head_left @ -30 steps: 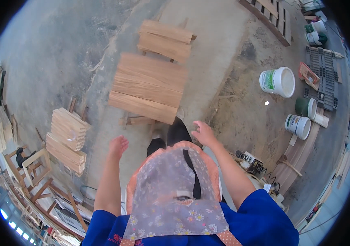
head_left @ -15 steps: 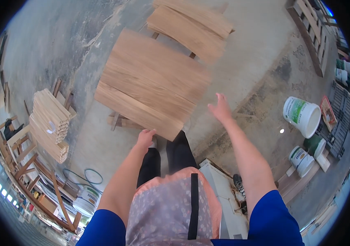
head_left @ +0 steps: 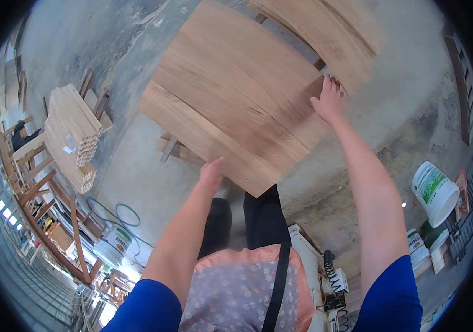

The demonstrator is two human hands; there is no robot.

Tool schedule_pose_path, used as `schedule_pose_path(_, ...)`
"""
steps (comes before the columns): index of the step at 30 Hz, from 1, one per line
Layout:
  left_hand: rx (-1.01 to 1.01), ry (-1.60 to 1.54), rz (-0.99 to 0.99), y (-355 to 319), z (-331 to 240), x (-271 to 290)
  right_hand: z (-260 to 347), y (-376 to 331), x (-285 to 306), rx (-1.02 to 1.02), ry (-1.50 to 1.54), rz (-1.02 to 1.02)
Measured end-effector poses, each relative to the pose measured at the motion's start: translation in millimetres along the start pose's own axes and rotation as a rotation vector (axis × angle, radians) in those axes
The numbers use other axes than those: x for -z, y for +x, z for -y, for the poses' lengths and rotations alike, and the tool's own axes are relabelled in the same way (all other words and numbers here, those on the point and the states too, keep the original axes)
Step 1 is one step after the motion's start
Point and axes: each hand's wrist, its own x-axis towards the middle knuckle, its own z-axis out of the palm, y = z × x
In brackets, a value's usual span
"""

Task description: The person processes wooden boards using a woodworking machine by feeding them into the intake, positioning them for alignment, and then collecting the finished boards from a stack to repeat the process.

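Several wide brown wooden boards lie side by side in front of me, with narrow seams between them. My left hand is at the front edge of the nearest board. Its thumb shows over the edge and its other fingers are mostly hidden, apparently closed on the board. Over at the right end of the boards, my right hand is open, fingers apart, touching or just above the edge; contact is hard to make out.
More boards rest beyond, at the far right. On the left are stacked pale wood strips, a wooden frame, a green hose and a white bucket. Another white bucket stands at right. White equipment is beside my legs.
My right hand has gone from the air beside the boards to their right end. My left hand stays at the front edge. The view has shifted, so the boards appear larger.
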Motion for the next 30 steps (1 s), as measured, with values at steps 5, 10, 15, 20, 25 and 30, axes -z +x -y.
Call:
schedule_pose_path(5,0.046,-0.034,0.051,-4.8,-7.1,-6.2,6.1,2.8,11.4,-0.028,0.042,0.081)
schedule_pose_path(10,0.046,-0.082,-0.035,-26.3,-16.4,-22.5,0.2,-3.9,19.1,-0.02,0.098,0.109)
schedule_pose_path(15,-0.005,-0.07,-0.231,-51.8,-16.8,-27.8,0.2,-12.9,35.6,0.063,0.085,0.022)
schedule_pose_path(20,-0.243,-0.268,-0.181,-58.2,-2.5,-29.6,-2.6,-49.1,50.1,0.208,0.051,-0.069)
schedule_pose_path(25,-0.472,-0.036,-0.483,-95.6,-11.9,24.6,-1.2,-120.0,111.2,-0.122,0.444,-0.041)
schedule_pose_path(30,-0.531,-0.07,-0.332,-179.0,-39.1,100.2,-43.3,-246.9,149.0,-0.398,0.522,-0.06)
